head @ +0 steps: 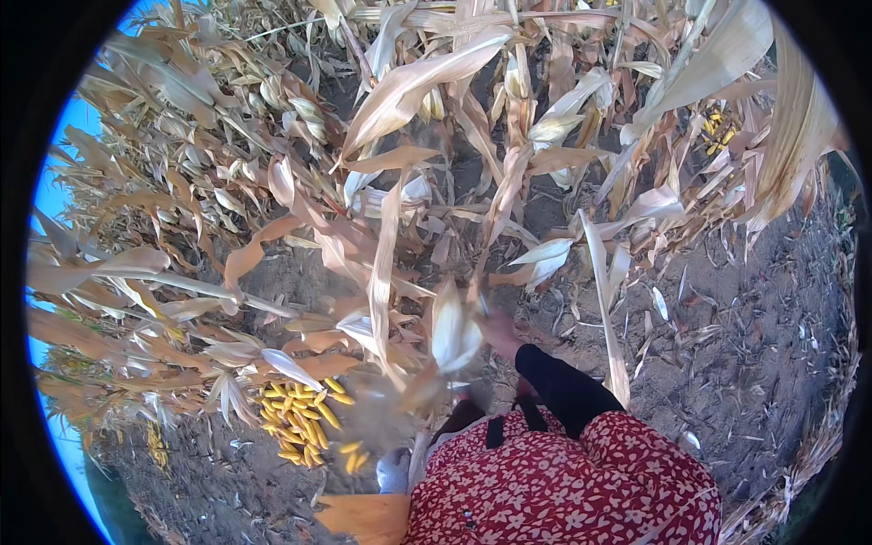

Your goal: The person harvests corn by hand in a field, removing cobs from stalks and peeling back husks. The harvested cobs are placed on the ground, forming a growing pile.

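My right hand [501, 332], blurred and coming out of a black sleeve, reaches to a dry corn stalk [479, 269] in front of my body. Just left of its fingers hangs a corn ear in pale husk [449, 337]. Blur hides whether the fingers grip the stalk or the husk. Low in the picture, beside my red floral garment [545, 477], is my left hand [393, 470] in a light grey glove. Its fingers look curled, but what they hold, if anything, is hidden. A few loose yellow cobs [353, 458] lie close to this glove.
A pile of husked yellow corn cobs [296, 422] lies on the soil to the left. Dry standing corn [191, 136] fills the left and far side. More cobs [719, 129] lie at upper right. A large dry leaf [793, 129] hangs near the camera.
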A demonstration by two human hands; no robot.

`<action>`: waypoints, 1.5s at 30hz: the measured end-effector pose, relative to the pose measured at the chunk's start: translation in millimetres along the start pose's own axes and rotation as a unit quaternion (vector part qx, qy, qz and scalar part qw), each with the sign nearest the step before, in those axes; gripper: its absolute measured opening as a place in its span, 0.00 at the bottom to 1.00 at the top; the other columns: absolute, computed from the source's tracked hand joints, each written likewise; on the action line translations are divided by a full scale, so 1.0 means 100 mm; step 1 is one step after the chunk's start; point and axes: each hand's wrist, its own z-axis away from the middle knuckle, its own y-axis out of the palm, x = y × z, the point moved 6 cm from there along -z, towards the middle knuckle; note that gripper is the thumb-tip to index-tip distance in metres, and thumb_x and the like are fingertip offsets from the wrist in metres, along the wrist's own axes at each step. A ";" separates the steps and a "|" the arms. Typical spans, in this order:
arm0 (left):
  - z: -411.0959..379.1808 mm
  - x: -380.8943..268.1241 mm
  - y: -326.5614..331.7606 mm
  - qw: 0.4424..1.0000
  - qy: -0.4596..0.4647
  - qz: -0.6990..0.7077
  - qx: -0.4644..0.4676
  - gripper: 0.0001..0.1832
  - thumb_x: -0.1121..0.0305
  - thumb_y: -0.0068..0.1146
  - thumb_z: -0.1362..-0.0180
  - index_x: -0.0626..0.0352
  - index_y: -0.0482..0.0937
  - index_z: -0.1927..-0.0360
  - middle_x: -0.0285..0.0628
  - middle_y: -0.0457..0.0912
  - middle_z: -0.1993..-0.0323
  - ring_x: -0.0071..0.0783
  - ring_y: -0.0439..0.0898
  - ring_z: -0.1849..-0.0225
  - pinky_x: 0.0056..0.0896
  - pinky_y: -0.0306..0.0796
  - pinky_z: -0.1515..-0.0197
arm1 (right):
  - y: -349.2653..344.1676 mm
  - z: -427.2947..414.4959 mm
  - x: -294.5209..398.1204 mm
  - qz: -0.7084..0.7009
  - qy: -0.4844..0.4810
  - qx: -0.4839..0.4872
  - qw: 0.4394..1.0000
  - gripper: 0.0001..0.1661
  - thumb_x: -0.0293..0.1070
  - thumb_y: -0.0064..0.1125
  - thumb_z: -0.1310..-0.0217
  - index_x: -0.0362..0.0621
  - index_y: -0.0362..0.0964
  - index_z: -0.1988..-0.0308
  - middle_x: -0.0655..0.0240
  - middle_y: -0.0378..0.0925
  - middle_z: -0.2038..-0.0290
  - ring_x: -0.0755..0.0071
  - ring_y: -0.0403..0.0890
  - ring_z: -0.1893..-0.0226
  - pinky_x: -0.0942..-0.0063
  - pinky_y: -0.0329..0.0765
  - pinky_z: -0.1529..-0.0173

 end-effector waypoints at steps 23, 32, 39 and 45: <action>-1.38 -1.82 -0.45 0.981 0.160 -0.099 0.054 0.17 0.56 0.54 0.47 0.60 0.81 0.66 0.50 0.83 0.72 0.46 0.82 0.70 0.44 0.74 0.63 | 1.05 -0.30 -0.61 -0.201 -0.017 0.065 0.977 0.23 0.23 0.64 0.54 0.34 0.70 0.55 0.60 0.78 0.64 0.66 0.81 0.64 0.67 0.77 0.62; -2.38 -2.41 0.49 0.915 0.311 -0.256 -0.027 0.34 0.53 0.64 0.52 0.62 0.67 0.46 0.50 0.78 0.56 0.50 0.77 0.51 0.47 0.70 0.48 | 0.94 -0.12 -0.75 -0.134 -0.058 0.101 0.984 0.21 0.23 0.59 0.47 0.39 0.69 0.50 0.69 0.75 0.58 0.73 0.77 0.61 0.72 0.76 0.60; -2.83 -1.69 1.19 0.970 0.009 -0.148 0.195 0.46 0.49 0.69 0.62 0.70 0.66 0.44 0.59 0.77 0.49 0.51 0.76 0.46 0.42 0.70 0.43 | 0.58 0.57 -0.58 -0.166 0.132 0.058 0.975 0.10 0.35 0.57 0.37 0.41 0.73 0.59 0.74 0.74 0.71 0.85 0.72 0.73 0.81 0.69 0.72; -2.55 -1.73 0.22 0.976 0.113 0.176 0.058 0.39 0.59 0.70 0.62 0.64 0.70 0.45 0.54 0.80 0.54 0.45 0.79 0.51 0.40 0.72 0.49 | -0.14 0.61 -0.19 -0.160 -0.056 -0.013 0.986 0.14 0.39 0.44 0.29 0.41 0.72 0.61 0.71 0.73 0.71 0.81 0.73 0.70 0.82 0.70 0.68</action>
